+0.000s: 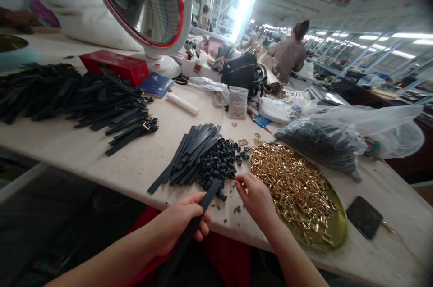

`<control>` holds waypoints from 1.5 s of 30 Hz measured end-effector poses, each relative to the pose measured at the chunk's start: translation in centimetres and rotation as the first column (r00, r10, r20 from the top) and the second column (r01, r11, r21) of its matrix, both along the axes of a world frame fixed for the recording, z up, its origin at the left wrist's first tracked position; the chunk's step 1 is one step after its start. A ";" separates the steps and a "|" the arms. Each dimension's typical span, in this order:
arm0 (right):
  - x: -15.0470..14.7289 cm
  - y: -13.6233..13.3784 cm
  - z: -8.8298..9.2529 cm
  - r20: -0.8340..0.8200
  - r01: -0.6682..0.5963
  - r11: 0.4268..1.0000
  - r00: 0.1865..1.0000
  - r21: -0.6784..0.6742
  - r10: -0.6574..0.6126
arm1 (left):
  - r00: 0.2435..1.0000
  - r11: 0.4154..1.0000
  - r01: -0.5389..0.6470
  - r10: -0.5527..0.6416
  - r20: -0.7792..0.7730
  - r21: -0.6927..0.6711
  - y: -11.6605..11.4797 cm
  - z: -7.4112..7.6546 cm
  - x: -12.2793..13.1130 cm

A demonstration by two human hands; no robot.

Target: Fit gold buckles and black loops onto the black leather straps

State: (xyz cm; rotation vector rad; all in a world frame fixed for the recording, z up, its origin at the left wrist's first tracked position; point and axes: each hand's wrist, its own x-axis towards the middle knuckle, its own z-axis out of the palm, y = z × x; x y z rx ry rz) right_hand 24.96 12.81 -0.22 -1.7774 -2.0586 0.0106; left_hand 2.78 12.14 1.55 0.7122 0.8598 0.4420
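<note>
My left hand point(184, 219) is wrapped round a long black strap point(210, 193), whose upper end points toward a pile of small black loops point(218, 161). Beside the loops lies a bundle of flat black strips point(192, 149). My right hand point(255, 194) is at the table between the loops and the round tray; its thumb and fingertips are pinched together, and what they hold, if anything, is too small to make out. Many gold buckles point(287, 179) are heaped on the green-gold tray point(340, 233). Small black bits point(237, 209) lie near the table's front edge.
Finished-looking black straps with buckles point(101, 93) are heaped at the left. Behind stand a red box point(117, 66), a fan-shaped heater point(142, 3) and a black bag point(241, 73). At the right are a plastic bag point(324, 138) and a dark phone-like object point(364, 217). A person point(287, 55) is farther back.
</note>
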 end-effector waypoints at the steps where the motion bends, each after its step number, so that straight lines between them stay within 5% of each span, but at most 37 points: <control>1: -0.5 0.1 -0.2 0.004 -0.003 1.000 1.000 0.000 0.003 | 1.000 1.000 -0.019 0.019 0.004 -0.015 -0.1 -0.1 -0.1; 5: -1.9 1.3 -1.2 0.029 -0.029 1.000 0.999 -0.003 0.029 | 0.997 0.995 -0.082 0.083 0.012 -0.058 -0.2 -1.1 -0.4; 10: -2.3 2.6 -1.8 -0.015 -0.030 0.999 0.999 -0.021 0.030 | 1.000 1.000 -0.010 0.010 -0.002 -0.003 0.1 -1.8 -0.3; 18: -0.6 1.0 -1.9 -0.344 0.087 0.996 0.935 -0.017 -0.087 | 0.999 0.998 0.029 -0.031 -0.033 -0.051 1.0 -2.0 0.6; 20: -0.4 0.3 -1.7 -0.589 0.149 0.984 0.788 -0.098 -0.178 | 0.998 0.998 0.044 -0.045 -0.034 -0.055 1.2 -1.9 0.8; 23: -0.7 -0.7 -1.4 -0.842 0.075 0.951 0.448 -0.299 -0.300 | 0.997 0.998 0.066 -0.066 -0.040 -0.008 1.1 -1.7 1.1; 28: -3.3 -2.1 -1.1 -0.887 -0.073 0.905 -0.181 -0.418 -0.424 | 0.982 0.928 0.151 -0.100 -0.162 0.340 0.6 -1.9 1.4; 31: -5.0 -2.6 -0.9 -0.842 -0.124 0.906 -0.337 -0.405 -0.422 | 0.956 0.804 0.204 -0.040 -0.291 0.559 0.3 -2.1 1.6; 35: -5.8 -3.7 -1.0 -0.873 -0.116 0.921 -0.291 -0.373 -0.391 | 0.907 0.688 0.260 0.066 -0.416 0.677 -0.1 -1.8 1.4; 41: -5.4 -6.2 -1.3 -0.948 -0.041 0.950 0.079 -0.311 -0.307 | 0.815 0.526 0.491 0.005 -0.580 0.694 -1.2 -0.7 0.5; 45: -5.4 -7.4 -0.9 -0.936 -0.163 0.921 0.081 -0.353 -0.344 | 0.758 0.446 0.604 -0.065 -0.649 0.660 -1.6 0.0 0.2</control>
